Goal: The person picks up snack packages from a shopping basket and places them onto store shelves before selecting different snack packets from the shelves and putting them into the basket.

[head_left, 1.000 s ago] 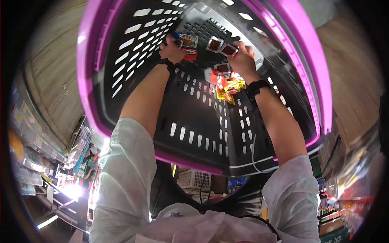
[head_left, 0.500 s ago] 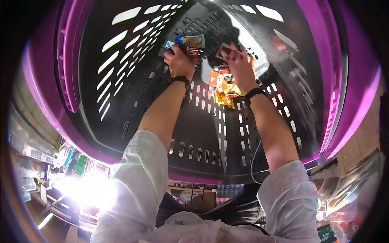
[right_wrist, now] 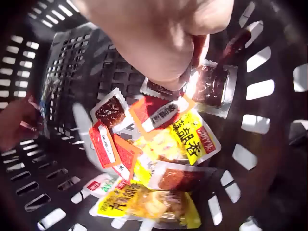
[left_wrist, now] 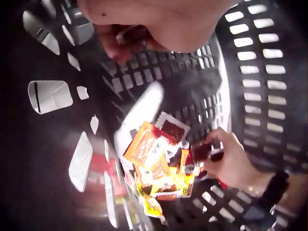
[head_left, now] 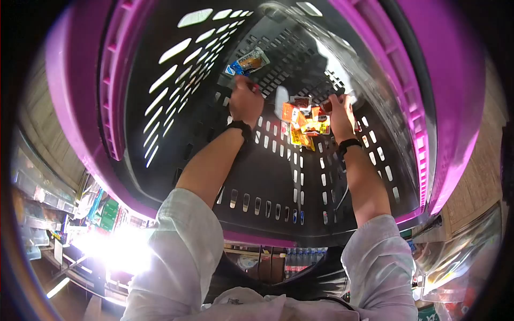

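Deep in a black slatted basket (head_left: 262,182) with a pink rim, my left hand (head_left: 246,104) has its fingers curled round small snack packets; a bit of red shows at the fingertips. A blue and clear snack packet (head_left: 249,62) lies just beyond it. My right hand (head_left: 341,117) pinches a dark brown snack packet (left_wrist: 202,151) at the right side of a heap. That heap holds red-orange packets (right_wrist: 154,115), yellow packets (right_wrist: 147,204) and a brown packet with a silvery edge (right_wrist: 110,113). Another brown packet (right_wrist: 211,89) lies below the right fingers.
The basket's slotted walls rise on both sides of my arms, and its pink rim (head_left: 452,139) curves close round them. Bright light comes through the far right wall. Behind the basket's near edge, bottles (head_left: 305,259) stand below.
My left hand has drawn back toward me, away from the blue and clear packet. My right hand has moved right and nearer with a brown packet, beside the heap.
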Demonstrator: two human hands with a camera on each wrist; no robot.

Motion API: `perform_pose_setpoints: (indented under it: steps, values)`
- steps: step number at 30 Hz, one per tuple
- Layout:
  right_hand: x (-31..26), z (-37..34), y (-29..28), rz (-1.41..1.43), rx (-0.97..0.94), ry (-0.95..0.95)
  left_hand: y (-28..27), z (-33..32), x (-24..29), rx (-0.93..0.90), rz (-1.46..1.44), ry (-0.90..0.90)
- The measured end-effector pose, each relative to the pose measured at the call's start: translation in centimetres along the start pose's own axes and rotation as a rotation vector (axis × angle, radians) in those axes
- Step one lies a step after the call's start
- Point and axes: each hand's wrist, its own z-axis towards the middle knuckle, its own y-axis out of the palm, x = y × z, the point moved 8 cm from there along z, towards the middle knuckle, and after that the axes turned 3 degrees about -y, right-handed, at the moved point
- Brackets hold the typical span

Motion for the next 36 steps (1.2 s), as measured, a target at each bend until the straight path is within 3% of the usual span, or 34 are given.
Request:
perform_pose_setpoints:
  steps: [1,2,5,7,8,10,12,15,16,18,23,26,30,33,36]
  values:
    - [0.5,-0.4,0.5,0.096,-0.020,0.040,0.5,-0.6,0.5,-0.074,0.012,0.009]
    - [1.1,-0.8,1.0,0.191,-0.037,0.083,1.3,-1.4,1.7,-0.104,0.039,0.183]
    - [0.2,-1.3,0.6,0.462,-0.153,0.092,5.4,-4.1,4.4,-0.465,0.247,0.370]
    - [-1.0,-1.9,-0.6,0.745,-0.235,0.181,8.1,-5.1,5.5,-0.365,0.314,0.611]
    - [-1.6,-2.2,-1.5,0.742,-0.280,0.180,9.7,-5.8,5.5,-0.315,0.347,0.727]
    - [-3.7,-2.3,-4.0,0.315,-0.378,-0.002,11.6,-6.7,5.9,-0.297,0.538,0.772]
    - [-4.1,-2.4,-3.7,0.217,-0.345,-0.129,12.4,-7.4,5.8,-0.191,0.677,0.817]
    - [-5.1,-2.3,-2.7,0.187,-0.421,-0.211,13.7,-6.8,4.0,-0.264,0.692,0.780]
    - [-5.6,-2.1,-2.0,0.229,-0.488,-0.151,13.7,-6.6,3.9,-0.238,0.656,0.769]
    - [-6.9,-2.0,-1.8,0.118,-0.349,-0.282,13.4,-6.4,4.2,-0.309,0.599,0.721]
    - [-5.4,-2.6,1.9,-0.071,-0.293,-0.179,13.8,-5.7,4.5,-0.347,0.646,0.700]
    - [-4.5,-2.5,0.6,-0.076,-0.261,-0.127,13.5,-6.0,4.7,-0.261,0.648,0.770]
    - [-3.0,-2.7,-0.8,0.002,-0.475,-0.025,14.5,-5.8,2.8,-0.259,0.652,0.744]
    - [-3.0,-1.8,-3.2,0.080,-0.462,-0.024,15.1,-4.7,0.2,-0.533,0.579,0.513]
    - [-2.3,-1.3,-7.4,0.248,-0.207,0.064,12.9,-4.8,1.1,-0.645,0.502,0.564]
